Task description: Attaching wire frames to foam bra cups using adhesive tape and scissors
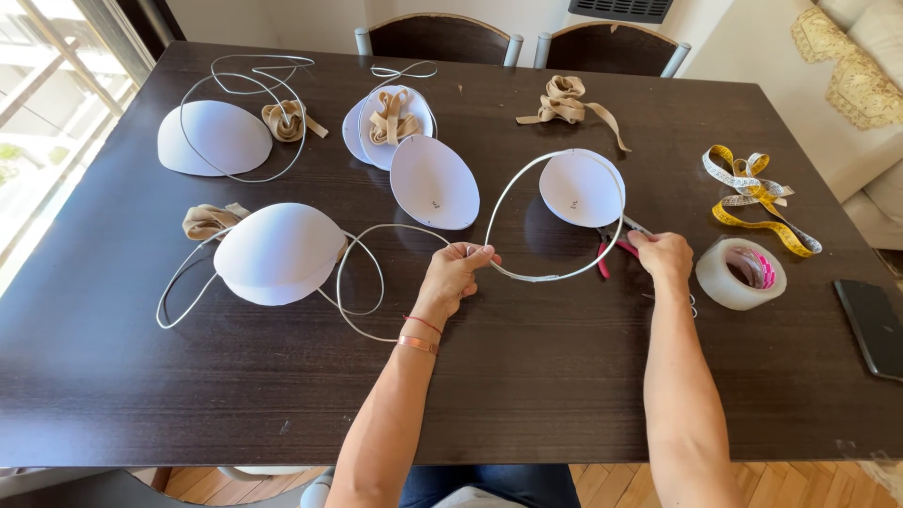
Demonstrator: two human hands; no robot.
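Note:
My left hand (pixel 457 275) pinches a loop of thin white wire (pixel 550 277) above the dark wooden table (pixel 527 376). The wire curves up and around a white foam cup (pixel 580 187). My right hand (pixel 660 256) grips red-handled pliers (pixel 613 252) whose metal jaws meet the wire at the loop's right side. More of the same wire (pixel 361 282) trails left of my left hand toward a large white foam cup (pixel 278 252).
Other white foam cups (pixel 434 181) (pixel 213 137) and beige elastic bundles (pixel 568 103) (pixel 394 120) lie across the table. A clear tape roll (pixel 740 273), a yellow measuring tape (pixel 755 196) and a dark phone (pixel 875 325) sit at the right. Two chairs (pixel 437 38) stand at the far edge.

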